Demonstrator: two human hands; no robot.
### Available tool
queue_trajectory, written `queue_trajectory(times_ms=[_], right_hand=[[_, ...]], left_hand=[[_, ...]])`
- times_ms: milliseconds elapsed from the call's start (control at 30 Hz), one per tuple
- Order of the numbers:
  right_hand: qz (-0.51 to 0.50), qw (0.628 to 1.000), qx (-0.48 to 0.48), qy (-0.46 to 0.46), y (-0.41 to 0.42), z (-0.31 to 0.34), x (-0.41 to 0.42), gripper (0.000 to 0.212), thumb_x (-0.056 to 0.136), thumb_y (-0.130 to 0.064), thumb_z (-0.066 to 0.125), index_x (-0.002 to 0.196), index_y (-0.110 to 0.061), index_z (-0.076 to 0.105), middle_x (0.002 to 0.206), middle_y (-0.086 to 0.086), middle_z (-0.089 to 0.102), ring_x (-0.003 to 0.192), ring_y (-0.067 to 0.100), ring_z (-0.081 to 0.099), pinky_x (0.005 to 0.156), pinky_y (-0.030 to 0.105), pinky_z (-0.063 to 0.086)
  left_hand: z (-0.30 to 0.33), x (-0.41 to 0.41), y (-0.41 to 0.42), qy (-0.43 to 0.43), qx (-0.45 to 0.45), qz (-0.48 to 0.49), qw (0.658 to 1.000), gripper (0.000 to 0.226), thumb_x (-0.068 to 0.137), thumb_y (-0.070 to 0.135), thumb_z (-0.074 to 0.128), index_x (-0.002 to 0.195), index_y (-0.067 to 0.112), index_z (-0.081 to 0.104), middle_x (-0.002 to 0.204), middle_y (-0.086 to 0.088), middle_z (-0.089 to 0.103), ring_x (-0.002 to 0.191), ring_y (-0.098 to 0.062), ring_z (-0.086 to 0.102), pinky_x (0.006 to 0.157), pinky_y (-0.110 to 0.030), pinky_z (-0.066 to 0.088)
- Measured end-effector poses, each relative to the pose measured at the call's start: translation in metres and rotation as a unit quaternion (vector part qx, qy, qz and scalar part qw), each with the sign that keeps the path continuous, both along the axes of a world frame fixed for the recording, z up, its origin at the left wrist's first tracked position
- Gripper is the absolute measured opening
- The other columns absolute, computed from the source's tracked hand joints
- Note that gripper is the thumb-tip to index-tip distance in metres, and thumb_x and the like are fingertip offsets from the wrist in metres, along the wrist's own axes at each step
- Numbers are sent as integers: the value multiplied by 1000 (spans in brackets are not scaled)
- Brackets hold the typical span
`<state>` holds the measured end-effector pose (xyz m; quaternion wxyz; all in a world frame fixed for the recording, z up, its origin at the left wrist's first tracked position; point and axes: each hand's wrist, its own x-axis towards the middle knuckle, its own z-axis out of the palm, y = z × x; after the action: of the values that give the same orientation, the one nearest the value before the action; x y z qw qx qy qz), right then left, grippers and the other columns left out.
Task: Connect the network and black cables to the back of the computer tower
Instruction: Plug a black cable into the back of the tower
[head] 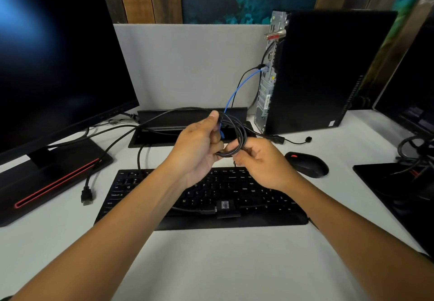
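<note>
At frame centre, looped black cables [237, 141] are pinched by the left hand [199, 150], thumb on top. The loop's lower edge is gripped by the right hand's [263, 162] curled fingers. The blue network cable [234, 91] is seen plugged into the tower [328, 70].

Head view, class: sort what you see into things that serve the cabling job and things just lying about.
For the job: computer tower, blue network cable, black cables gripped by left hand and right hand.

Lying about: keyboard, mouse, monitor, loose plug.

left hand [199, 145] + right hand [260, 162] grip black cable loop [237, 141] | blue network cable [237, 91] in computer tower [328, 70]
</note>
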<state>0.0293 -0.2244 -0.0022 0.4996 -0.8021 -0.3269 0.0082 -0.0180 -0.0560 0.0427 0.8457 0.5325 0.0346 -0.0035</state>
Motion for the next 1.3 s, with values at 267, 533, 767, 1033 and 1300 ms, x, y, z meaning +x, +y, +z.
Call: queue_trajectory(times_ms=[267,533,767,1033,1300], right_hand=[[-135,988,47,-63,-38,14,27,23,104,-17,58,88,-28,70,75,-18,66,69,3,59,70,16,48],[-239,967,42,-73,-35,19,31,21,103,-29,60,88,-23,74,85,0,74,83,11,64,64,6,42],[-228,964,123,55,-34,35,32,30,103,-33,60,77,-21,70,47,-15,48,44,5,41,55,25,38],[-76,970,-222,66,-84,40,28,33,95,-35,71,73,-11,66,50,-14,50,46,0,43,61,22,37],[-141,973,-180,36,-94,31,41,26,108,-25,49,85,-17,60,90,5,75,78,16,77,81,47,63]], left_hand=[[-1,4,25,0,107,-23,994,36,105,36,50,71,22,47,54,9,25,47,-9,17,48,-19,27],[1,-4,16,68,217,-155,961,44,108,36,41,94,10,72,67,-3,12,52,-13,14,51,-16,34],[-11,3,14,32,96,-134,986,31,109,29,40,88,15,58,56,6,24,47,-8,20,53,-24,15],[-13,21,44,-12,-1,23,1000,32,110,27,35,85,17,50,51,9,36,43,-6,23,71,-36,3],[-23,26,57,-18,45,63,997,35,111,35,33,84,22,53,62,4,31,47,-10,22,57,-28,25]])
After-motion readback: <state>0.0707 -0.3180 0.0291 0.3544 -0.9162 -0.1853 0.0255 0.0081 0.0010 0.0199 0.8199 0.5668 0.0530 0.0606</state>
